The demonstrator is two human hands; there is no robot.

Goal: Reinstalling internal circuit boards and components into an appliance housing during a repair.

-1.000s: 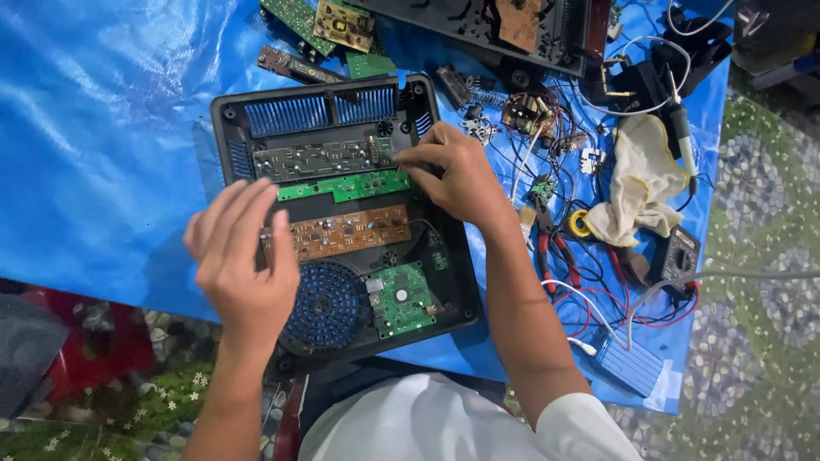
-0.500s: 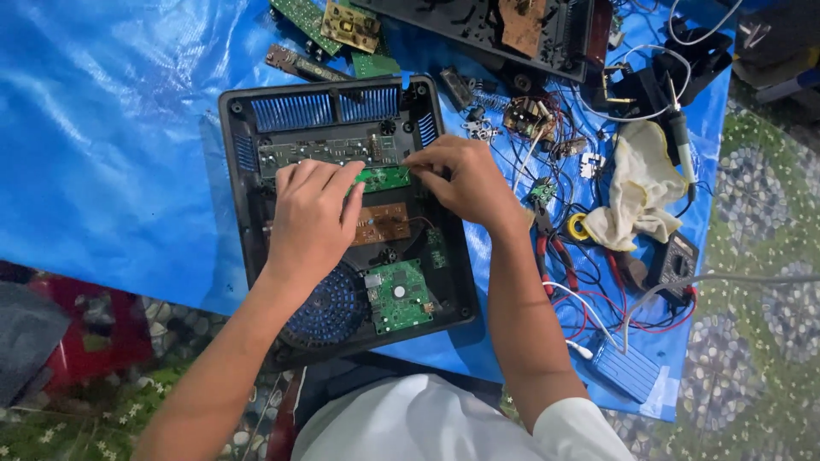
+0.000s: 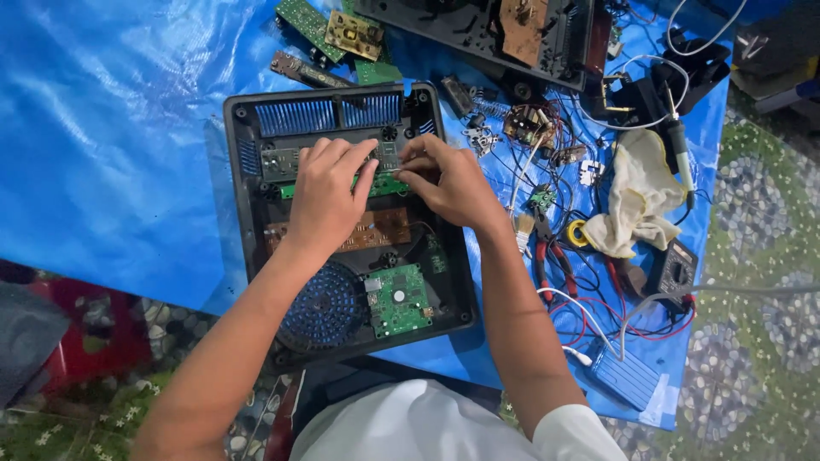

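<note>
- The black open casing lies on a blue plastic sheet; all places below are told from this casing.
- The left hand rests inside the casing, over its middle, with the fingers bent and close together; the fingertips touch the narrow green circuit board in the upper half.
- The right hand is also inside the casing, at its right side, and its thumb and fingers pinch the right end of the same green board.
- Whether the board is lifted or only pressed, I cannot tell.
- Just below this board, still inside the casing, lies a brown circuit board, partly under the left wrist.
- In the lower part of the casing sit a round blue fan and, beside it, a square green board.
- To the right of the casing, on the sheet, lie red-handled pliers, a pale cloth and many loose wires.
</note>
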